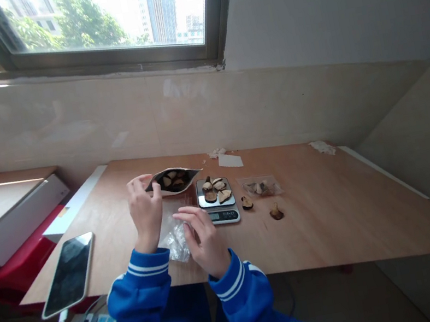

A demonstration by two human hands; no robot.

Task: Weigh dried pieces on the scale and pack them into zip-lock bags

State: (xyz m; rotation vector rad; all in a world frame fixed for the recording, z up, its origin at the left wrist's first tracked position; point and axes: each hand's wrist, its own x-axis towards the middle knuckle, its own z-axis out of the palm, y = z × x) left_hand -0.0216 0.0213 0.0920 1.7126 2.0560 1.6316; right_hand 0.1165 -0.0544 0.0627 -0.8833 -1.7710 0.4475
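My left hand [146, 211] grips the left edge of an open pouch [176, 191], thumb at the near side and fingers around the end. Dried mushroom pieces [175, 179] show inside its dark mouth. My right hand [206, 237] hovers over clear plastic bags [177, 243], its fingers extended and apart, with nothing visible in it. Just beyond its fingertips is a digital kitchen scale [215, 204]. Several dried mushrooms [220, 185] rest on the metal plate; the display digits are too small to read.
Right of the scale lie a clear packet of dried pieces [261, 186] and two loose mushrooms, one nearer the scale [247, 203], one farther right [276, 212]. A phone [68, 274] with a cable overhangs the table's left front edge. White paper [230, 160] lies toward the wall.
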